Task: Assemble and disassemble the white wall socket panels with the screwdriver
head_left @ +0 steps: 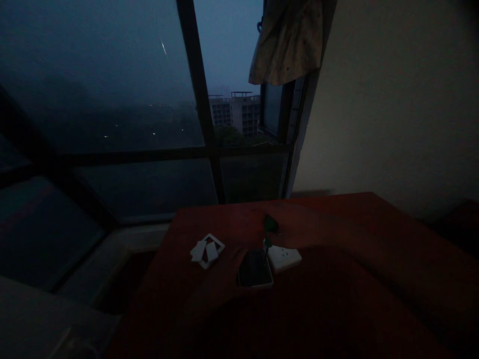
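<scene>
My left hand (225, 273) is wrapped around the left side of a wall switch (255, 269), its dark back facing up and a white rim along the near edge. My right hand (288, 222) grips a green-handled screwdriver (271, 224). The screwdriver points down, its shaft reaching the right edge of the switch; the dim light hides whether the tip sits on a screw. Just right of the switch lies a white wall socket (285, 257) with dark slots. On the left, a white square frame (209, 237) lies with white plates (211, 251) on it.
All of this is on a reddish-brown table (172, 239) in very dim light. Beyond its far edge stand large windows (130, 99) with dark frames. A cloth (288, 45) hangs at the upper right, beside a pale wall (389, 109).
</scene>
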### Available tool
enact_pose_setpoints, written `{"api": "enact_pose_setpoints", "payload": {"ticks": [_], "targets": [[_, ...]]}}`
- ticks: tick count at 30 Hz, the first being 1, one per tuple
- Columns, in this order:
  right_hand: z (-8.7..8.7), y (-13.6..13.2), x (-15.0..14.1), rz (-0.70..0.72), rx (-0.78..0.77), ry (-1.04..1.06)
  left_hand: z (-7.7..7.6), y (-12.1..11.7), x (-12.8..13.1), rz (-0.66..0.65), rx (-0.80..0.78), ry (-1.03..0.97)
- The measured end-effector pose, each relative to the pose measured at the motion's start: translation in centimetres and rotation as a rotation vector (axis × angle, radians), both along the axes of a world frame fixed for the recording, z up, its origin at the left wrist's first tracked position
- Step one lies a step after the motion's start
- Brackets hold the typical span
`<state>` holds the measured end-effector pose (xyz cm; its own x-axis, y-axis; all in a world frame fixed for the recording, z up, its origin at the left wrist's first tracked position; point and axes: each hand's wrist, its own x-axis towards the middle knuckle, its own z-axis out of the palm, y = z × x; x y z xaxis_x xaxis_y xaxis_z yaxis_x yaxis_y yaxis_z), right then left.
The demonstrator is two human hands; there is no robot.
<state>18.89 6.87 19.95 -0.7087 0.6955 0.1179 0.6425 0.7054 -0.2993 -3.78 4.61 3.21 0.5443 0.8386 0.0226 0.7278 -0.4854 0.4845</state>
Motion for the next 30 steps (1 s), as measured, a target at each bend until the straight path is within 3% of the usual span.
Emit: {"api": "enact_pose_setpoints", "payload": {"ticks": [4,6,10,12,15,17,23,30], "targets": [[-0.25,0.05,-0.16,-0.295,0.132,-0.232,0.07,-0.05,0.0,-0.001,-0.026,0.007],[-0.06,0.02,-0.07,-0.239,0.116,-0.209,0.08,-0.01,0.02,-0.005,-0.033,0.008],[0.52,-0.29,0.23,0.05,-0.022,-0.02,-0.1,0.01,0.05,0.001,-0.009,0.016],[0.42,-0.42,0.21,0.028,-0.026,-0.012,-0.19,-0.03,0.05,0.005,0.01,0.011],[-0.12,-0.35,0.05,-0.187,0.081,-0.128,-0.22,-0.05,0.02,-0.003,0.019,-0.008],[-0.31,-0.18,0.03,-0.244,0.123,-0.186,-0.19,-0.02,-0.02,-0.012,0.011,-0.014],[0.28,-0.32,0.29,0.085,-0.056,0.022,-0.3,-0.05,-0.1,0.001,0.028,-0.005],[-0.39,-0.28,0.2,-0.234,0.094,-0.155,-0.31,-0.02,-0.06,0.011,-0.005,0.016]]}}
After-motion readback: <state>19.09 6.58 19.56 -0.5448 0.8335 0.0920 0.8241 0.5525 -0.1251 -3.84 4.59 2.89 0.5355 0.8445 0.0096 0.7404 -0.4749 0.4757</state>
